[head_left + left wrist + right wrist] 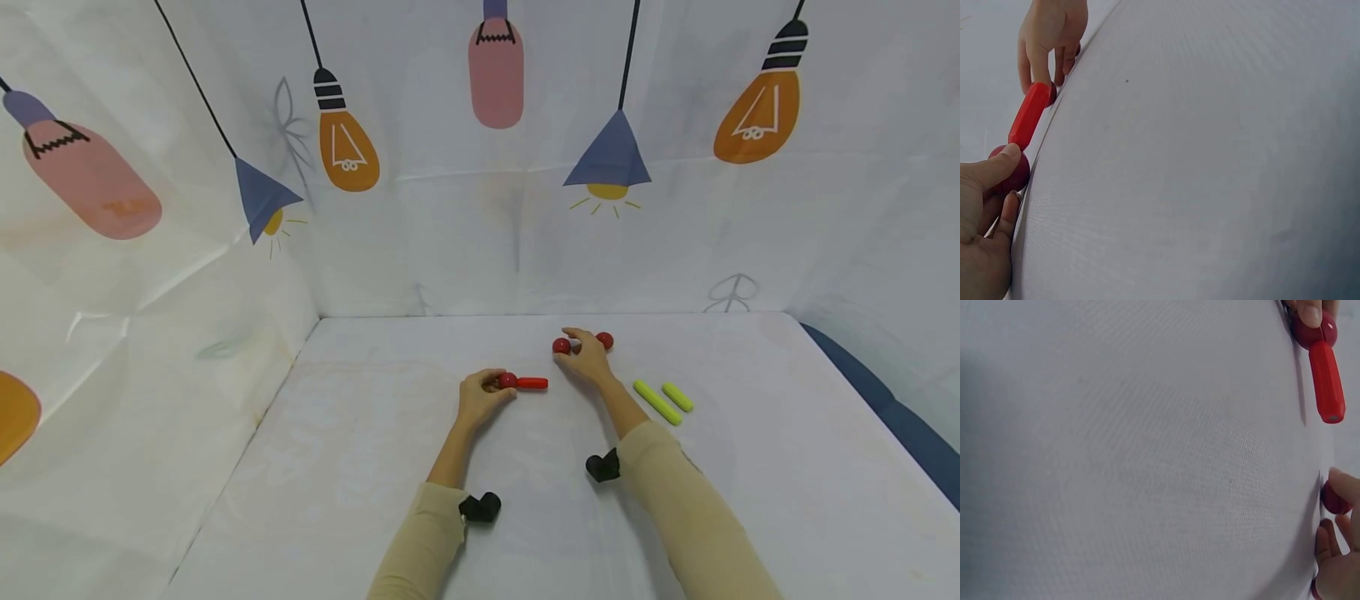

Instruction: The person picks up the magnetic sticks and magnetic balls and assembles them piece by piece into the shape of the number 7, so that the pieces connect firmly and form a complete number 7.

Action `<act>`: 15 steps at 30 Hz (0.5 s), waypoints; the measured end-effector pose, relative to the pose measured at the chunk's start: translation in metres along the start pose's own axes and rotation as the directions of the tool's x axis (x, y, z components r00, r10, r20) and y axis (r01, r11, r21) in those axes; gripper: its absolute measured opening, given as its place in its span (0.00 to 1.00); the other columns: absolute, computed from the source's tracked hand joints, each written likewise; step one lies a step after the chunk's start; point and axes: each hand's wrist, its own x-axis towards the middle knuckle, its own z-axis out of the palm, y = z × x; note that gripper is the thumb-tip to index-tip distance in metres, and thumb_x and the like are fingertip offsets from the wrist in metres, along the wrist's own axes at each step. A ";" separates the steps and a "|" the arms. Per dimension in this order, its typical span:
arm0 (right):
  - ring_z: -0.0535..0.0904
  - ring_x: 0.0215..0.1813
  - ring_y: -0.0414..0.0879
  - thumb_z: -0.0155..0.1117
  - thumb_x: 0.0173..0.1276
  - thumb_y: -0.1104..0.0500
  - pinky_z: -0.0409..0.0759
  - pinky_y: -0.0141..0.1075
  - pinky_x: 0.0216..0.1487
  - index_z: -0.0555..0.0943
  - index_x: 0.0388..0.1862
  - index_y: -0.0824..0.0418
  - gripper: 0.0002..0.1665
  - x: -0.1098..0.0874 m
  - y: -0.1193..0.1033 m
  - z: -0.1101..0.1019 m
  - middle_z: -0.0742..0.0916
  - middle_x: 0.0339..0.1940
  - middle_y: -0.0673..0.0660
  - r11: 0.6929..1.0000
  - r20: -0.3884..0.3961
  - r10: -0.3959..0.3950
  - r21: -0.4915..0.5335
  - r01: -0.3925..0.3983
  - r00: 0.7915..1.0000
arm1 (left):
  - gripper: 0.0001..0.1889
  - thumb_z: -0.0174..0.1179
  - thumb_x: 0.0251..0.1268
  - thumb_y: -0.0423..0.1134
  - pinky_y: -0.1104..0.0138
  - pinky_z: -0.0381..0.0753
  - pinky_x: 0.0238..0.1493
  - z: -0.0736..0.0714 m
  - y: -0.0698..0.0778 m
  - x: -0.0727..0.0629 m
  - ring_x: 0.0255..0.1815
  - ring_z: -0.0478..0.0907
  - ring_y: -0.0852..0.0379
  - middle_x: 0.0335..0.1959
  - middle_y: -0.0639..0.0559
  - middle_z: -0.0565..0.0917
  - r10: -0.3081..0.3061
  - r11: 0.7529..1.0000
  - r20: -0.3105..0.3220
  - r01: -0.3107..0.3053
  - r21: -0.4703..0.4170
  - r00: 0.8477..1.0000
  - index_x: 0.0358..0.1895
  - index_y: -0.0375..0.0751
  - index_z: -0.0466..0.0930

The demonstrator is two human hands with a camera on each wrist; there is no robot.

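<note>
My left hand [478,402] pinches a dark red ball [507,380] between thumb and fingers, low over the white table. A bright red faceted stick [532,383] reaches rightward from that ball; in the right wrist view its free end [1334,419] bears a small grey dot. Farther back and to the right, my right hand [588,360] holds a second dark red ball [561,345], thumb on one side and fingers on the other. A third dark red ball [604,340] lies just beyond the right hand's knuckles, partly covered by it.
Two yellow-green sticks [657,402], one longer than the other, lie side by side on the white table [360,467], right of my right forearm. Behind the table hangs a white sheet [450,233] printed with lamps. Black heart-shaped pieces [480,507] sit at both sleeve cuffs.
</note>
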 end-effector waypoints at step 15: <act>0.67 0.63 0.62 0.61 0.64 0.64 0.66 0.54 0.64 0.70 0.63 0.68 0.28 0.001 0.000 0.003 0.73 0.61 0.70 0.999 0.050 -0.032 -0.025 0.033 0.998 | 0.20 0.71 0.47 0.31 0.72 0.77 0.34 0.001 -0.002 0.000 0.32 0.79 0.52 0.34 0.38 0.84 -0.013 1.000 0.004 0.013 0.006 1.000 0.46 0.29 0.82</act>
